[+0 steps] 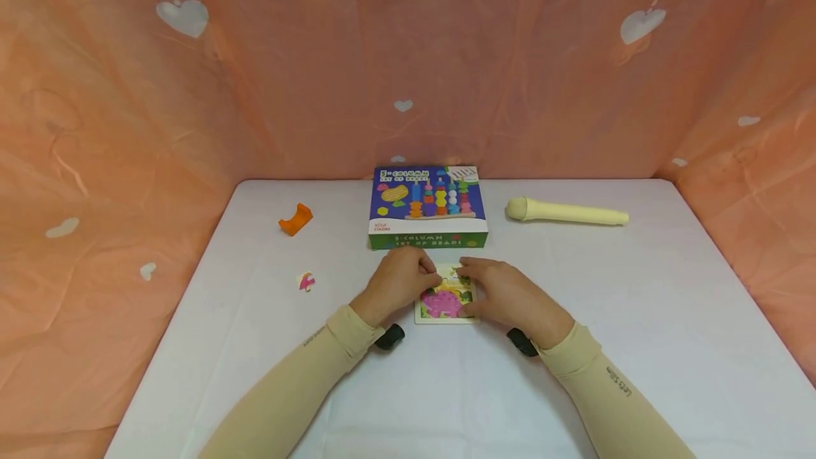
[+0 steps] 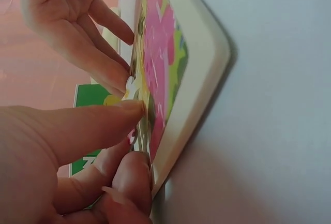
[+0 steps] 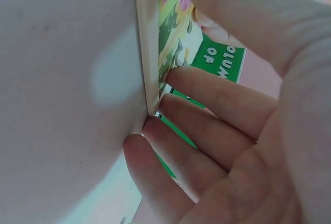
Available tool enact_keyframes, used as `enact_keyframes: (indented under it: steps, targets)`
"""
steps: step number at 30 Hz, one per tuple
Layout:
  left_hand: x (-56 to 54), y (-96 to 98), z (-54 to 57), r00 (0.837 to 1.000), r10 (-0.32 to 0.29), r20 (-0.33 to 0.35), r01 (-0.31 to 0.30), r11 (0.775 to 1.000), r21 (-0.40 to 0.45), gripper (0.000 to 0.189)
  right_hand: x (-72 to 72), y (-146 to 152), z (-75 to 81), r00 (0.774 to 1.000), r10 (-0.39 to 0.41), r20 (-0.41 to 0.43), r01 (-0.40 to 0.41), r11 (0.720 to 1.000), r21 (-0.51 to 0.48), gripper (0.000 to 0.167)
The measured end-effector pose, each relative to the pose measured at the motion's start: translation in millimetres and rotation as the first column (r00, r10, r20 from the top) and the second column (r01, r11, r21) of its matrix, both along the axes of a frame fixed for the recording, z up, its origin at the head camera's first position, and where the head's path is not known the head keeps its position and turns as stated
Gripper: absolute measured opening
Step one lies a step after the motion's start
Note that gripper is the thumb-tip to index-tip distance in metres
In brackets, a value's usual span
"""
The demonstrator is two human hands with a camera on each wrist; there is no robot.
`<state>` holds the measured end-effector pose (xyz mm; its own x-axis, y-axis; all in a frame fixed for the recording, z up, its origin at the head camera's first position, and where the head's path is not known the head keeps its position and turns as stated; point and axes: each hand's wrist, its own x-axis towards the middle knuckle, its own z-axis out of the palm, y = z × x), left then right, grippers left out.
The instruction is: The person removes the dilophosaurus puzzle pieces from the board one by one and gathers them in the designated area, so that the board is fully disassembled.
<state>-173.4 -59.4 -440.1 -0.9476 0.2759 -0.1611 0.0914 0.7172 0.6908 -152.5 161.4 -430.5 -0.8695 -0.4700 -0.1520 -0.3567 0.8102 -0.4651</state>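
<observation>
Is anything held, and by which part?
Any grip is unclear: the right hand touches the puzzle board on its right side, the left hand on its left.

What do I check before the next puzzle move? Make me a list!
1. Puzzle flat on the table: ok.
2. Right hand touching the puzzle: ok, at its right side.
3. Loose pink piece in the puzzle: not ok, it lies off to the left.
4. Left hand holding a piece: cannot tell, the grip is hidden.
5. Box off the puzzle: ok, it sits behind.
</observation>
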Motion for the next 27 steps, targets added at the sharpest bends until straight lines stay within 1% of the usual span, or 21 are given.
enact_keyframes:
  steps: [1,5,8,14,22,27]
  targets:
    - [-0.2,-0.2,-0.1,1.000,0.002,0.002,-0.002,1.000,0.009,0.016,-0.4,-0.1,0.0,1.000,0.002,-0.001,-0.002,1.000,0.001,0.066]
    - [-1.4,-1.3,-0.4,0.999,-0.001,-0.032,0.002,1.000,0.019,0.016,-1.1,-0.2,0.4,1.000,0.005,-0.004,-0.004,1.000,0.007,0.067]
    - [-2.4,-2.1,-0.8,0.999,-0.003,-0.041,0.004,1.000,0.021,0.016,-1.8,-0.3,0.2,1.000,0.005,-0.003,-0.005,1.000,0.010,0.067]
    - [-3.1,-3.1,-1.8,1.000,-0.028,-0.011,0.028,0.999,0.042,0.016,-1.6,0.5,-0.4,1.000,0.005,0.001,-0.005,1.000,0.018,0.067]
    - [-4.6,-5.0,-2.2,0.998,-0.061,-0.004,0.061,0.998,0.005,0.015,-1.7,0.1,-0.3,1.000,0.018,-0.005,-0.018,1.000,0.013,0.068]
    - [-5.3,-5.4,-1.6,0.997,-0.076,0.008,0.076,0.997,0.016,0.014,-1.0,0.6,-0.5,1.000,0.018,-0.007,-0.018,1.000,0.013,0.069]
